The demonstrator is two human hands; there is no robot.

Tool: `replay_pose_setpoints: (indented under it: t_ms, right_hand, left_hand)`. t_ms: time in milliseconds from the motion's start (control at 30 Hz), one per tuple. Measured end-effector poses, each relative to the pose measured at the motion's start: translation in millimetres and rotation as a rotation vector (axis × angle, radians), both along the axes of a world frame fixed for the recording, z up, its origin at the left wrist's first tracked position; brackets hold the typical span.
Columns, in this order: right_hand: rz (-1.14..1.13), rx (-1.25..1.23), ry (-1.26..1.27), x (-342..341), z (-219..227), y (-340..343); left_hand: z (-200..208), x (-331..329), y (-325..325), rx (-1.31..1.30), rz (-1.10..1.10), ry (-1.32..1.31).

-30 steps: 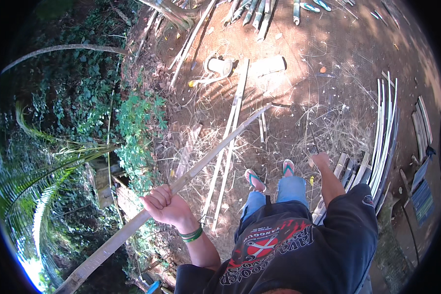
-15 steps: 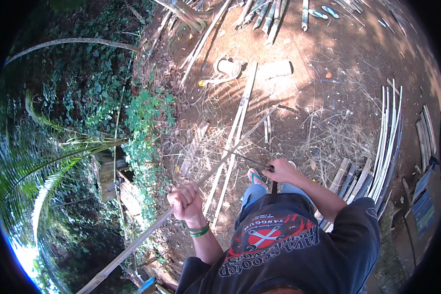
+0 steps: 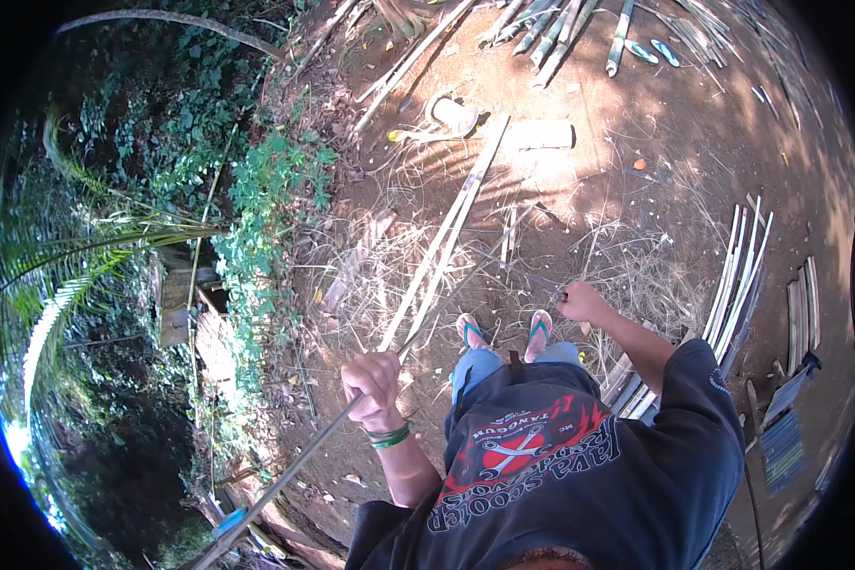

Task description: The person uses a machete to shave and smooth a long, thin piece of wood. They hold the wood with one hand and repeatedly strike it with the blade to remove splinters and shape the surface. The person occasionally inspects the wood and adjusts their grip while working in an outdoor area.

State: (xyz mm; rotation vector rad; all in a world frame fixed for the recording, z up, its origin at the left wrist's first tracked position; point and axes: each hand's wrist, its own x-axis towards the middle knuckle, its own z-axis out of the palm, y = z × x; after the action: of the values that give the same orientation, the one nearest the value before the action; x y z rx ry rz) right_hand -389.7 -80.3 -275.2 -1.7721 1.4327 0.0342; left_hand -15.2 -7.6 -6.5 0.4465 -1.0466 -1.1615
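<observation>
My left hand [image 3: 370, 383] is closed in a fist round a long, narrow bamboo strip [image 3: 294, 465]. The strip slants from the lower left edge up through the fist, and its thin far part rises toward the litter in front of my feet. Closed on a dark handle, my right hand [image 3: 587, 304] is out in front of my right foot. From that handle a knife blade [image 3: 534, 279] points up and left toward the strip's far end. Whether blade and strip touch, I cannot tell.
Two split bamboo lengths [image 3: 451, 228] lie ahead on the ground among pale shavings [image 3: 627, 271]. Farther off are a white rolled-looking object [image 3: 454, 116] and green bamboo poles [image 3: 551, 38]. Long strips [image 3: 736, 275] are stacked at right; leafy plants [image 3: 271, 190] edge the left.
My right hand has moved forward and right with the knife, away from my lap. The strip's far part sits lower, and my view has shifted, showing both feet.
</observation>
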Motion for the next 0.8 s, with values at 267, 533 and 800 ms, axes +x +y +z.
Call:
replay_pose_setpoints:
  t_ms: [267, 533, 800]
  right_hand:
    - [-0.001, 0.026, -0.311, 92, 47, 48]
    - [-0.128, 0.064, -0.191, 102, 11, 29]
    - [-0.307, 0.11, -0.02, 98, -74, 19]
  left_hand:
    - [0, -39, 10, 0.115, 0.629, 0.158]
    - [-3, -35, 20, 0.166, 0.777, 0.125]
    - [-16, -14, 33, 0.195, 0.851, 0.17]
